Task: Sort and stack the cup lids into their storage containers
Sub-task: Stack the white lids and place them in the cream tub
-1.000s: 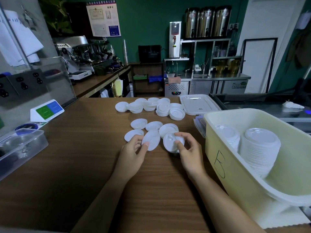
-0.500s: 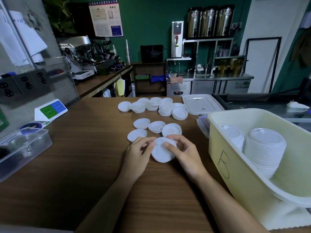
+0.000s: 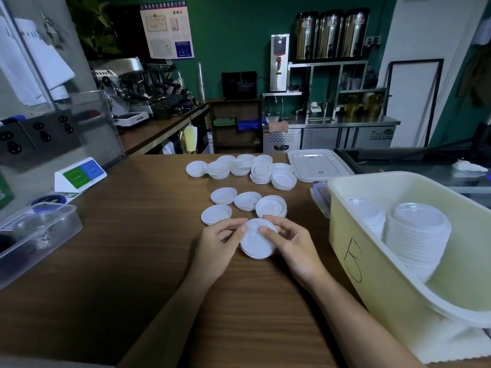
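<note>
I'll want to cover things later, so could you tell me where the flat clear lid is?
In the head view, the clear lid lies on the counter at far right, beside the far cup-lid piles and behind the yellow bin.

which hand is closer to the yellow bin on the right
Right. The right hand holds the lid stack on the side facing the yellow bin; the left hand grips its far side.

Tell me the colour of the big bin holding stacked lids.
The bin is pale yellow, best seen in the head view.
</note>
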Demonstrator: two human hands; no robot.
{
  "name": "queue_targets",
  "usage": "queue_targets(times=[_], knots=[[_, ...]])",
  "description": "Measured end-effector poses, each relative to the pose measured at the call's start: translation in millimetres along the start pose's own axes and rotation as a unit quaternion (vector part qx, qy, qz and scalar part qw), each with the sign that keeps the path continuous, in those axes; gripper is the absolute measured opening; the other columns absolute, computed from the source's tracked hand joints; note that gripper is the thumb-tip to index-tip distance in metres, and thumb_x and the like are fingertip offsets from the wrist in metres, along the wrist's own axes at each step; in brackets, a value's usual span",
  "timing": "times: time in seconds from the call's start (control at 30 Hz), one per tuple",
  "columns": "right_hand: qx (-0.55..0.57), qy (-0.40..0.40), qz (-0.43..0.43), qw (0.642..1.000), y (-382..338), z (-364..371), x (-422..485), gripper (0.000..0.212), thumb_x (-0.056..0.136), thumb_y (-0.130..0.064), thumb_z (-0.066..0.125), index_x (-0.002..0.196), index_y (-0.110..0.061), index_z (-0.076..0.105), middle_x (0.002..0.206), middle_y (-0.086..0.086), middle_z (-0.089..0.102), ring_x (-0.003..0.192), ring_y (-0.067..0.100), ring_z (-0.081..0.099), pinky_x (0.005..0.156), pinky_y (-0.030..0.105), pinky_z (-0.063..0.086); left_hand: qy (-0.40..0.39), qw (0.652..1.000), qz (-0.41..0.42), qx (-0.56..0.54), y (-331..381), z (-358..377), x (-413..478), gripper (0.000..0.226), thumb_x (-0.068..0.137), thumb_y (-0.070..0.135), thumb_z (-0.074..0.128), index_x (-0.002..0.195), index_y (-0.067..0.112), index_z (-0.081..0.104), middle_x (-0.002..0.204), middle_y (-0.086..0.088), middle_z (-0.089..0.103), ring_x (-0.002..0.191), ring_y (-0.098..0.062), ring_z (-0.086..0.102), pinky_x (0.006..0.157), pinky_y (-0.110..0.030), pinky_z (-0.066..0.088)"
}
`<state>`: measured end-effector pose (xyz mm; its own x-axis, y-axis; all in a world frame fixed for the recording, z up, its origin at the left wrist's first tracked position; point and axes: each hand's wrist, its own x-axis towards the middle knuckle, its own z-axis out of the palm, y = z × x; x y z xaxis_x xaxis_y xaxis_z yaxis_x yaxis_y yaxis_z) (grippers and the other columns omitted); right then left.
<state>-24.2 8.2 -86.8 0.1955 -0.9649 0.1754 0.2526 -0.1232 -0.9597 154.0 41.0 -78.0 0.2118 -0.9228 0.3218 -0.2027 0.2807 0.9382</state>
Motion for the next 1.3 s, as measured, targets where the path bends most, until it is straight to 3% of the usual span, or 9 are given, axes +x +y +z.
queue_targets(times=[0.13,0.23,0.37,0.47,0.6,0.77,1.1,1.23,1.3], knots=[[-0.023,0.009,-0.018,1.0,2,-1,2,0.03,0.092,0.0,0.074,0.121,-0.006,0.072,0.084,-0.008,0.078,0.083,0.004,0.071,0.077,0.016,0.052,0.012,0.999,0.015,0.032,-2,0,1,0.017,0.093,0.013,0.075,0.11,0.016,0.079,0.098,0.008,0.079,0.089,-0.005,0.073,0.083,-0.022,0.056],[-0.038,0.029,-0.044,0.998,6,-5,5,0.027,0.093,0.006,0.071,0.119,-0.002,0.07,0.065,-0.015,0.066,0.066,0.0,0.061,0.068,0.012,0.048,0.064,0.972,0.109,0.197,-11,-6,7,0.017,0.095,0.019,0.073,0.112,0.017,0.078,0.11,0.012,0.075,0.103,-0.005,0.069,0.091,-0.021,0.053],[-0.044,0.049,-0.06,0.996,7,-6,5,0.019,0.094,0.002,0.072,0.112,-0.004,0.073,0.078,-0.013,0.072,0.071,0.003,0.06,0.069,0.014,0.048,0.056,0.927,0.074,0.363,-30,-21,20,0.039,0.095,0.01,0.068,0.134,0.007,0.064,0.139,-0.004,0.062,0.129,-0.023,0.058,0.106,-0.022,0.036],[-0.044,0.058,-0.057,0.996,5,-5,4,0.021,0.091,0.003,0.075,0.111,-0.004,0.074,0.095,-0.005,0.076,0.081,0.003,0.066,0.074,0.014,0.05,0.039,0.918,0.042,0.393,-41,-23,22,0.034,0.095,0.01,0.066,0.129,0.007,0.066,0.134,-0.006,0.064,0.124,-0.026,0.06,0.105,-0.036,0.044],[-0.05,0.063,-0.05,0.995,3,-5,4,0.03,0.086,0.009,0.076,0.11,-0.007,0.073,0.108,0.007,0.076,0.091,0.008,0.068,0.081,0.018,0.053,0.087,0.924,0.045,0.37,-41,-25,21,0.011,0.089,0.01,0.075,0.096,0.015,0.067,0.099,0.003,0.066,0.094,-0.022,0.064,0.081,-0.04,0.053],[-0.054,0.063,-0.056,0.995,3,-6,3,0.03,0.085,0.011,0.075,0.108,-0.009,0.072,0.113,0.005,0.076,0.099,0.009,0.068,0.085,0.018,0.053,0.092,0.926,0.049,0.364,-37,-25,20,0.021,0.089,0.013,0.077,0.082,0.021,0.059,0.078,0.012,0.062,0.074,-0.013,0.061,0.066,-0.037,0.052],[-0.07,0.074,-0.082,0.991,4,-7,4,0.031,0.089,0.012,0.068,0.111,-0.01,0.074,0.114,-0.003,0.076,0.102,0.002,0.069,0.086,0.014,0.05,0.094,0.969,0.093,0.209,-18,-16,12,0.024,0.088,0.003,0.068,0.106,0.019,0.067,0.096,0.007,0.071,0.086,-0.012,0.07,0.079,-0.039,0.062],[-0.09,0.081,-0.089,0.989,4,-7,5,0.041,0.091,0.012,0.062,0.108,-0.023,0.075,0.115,-0.01,0.075,0.108,0.003,0.067,0.09,0.013,0.048,0.112,0.977,0.083,0.164,-9,-15,11,0.034,0.092,0.003,0.061,0.115,0.026,0.07,0.107,0.009,0.065,0.084,-0.013,0.067,0.076,-0.03,0.056],[-0.093,0.08,-0.097,0.988,4,-7,5,0.044,0.092,0.011,0.062,0.106,-0.029,0.074,0.116,-0.012,0.075,0.112,0.003,0.066,0.093,0.013,0.047,0.096,0.986,0.061,0.119,-7,-15,11,0.031,0.093,0.012,0.059,0.115,0.03,0.072,0.107,0.01,0.064,0.084,-0.016,0.067,0.079,-0.037,0.056]])
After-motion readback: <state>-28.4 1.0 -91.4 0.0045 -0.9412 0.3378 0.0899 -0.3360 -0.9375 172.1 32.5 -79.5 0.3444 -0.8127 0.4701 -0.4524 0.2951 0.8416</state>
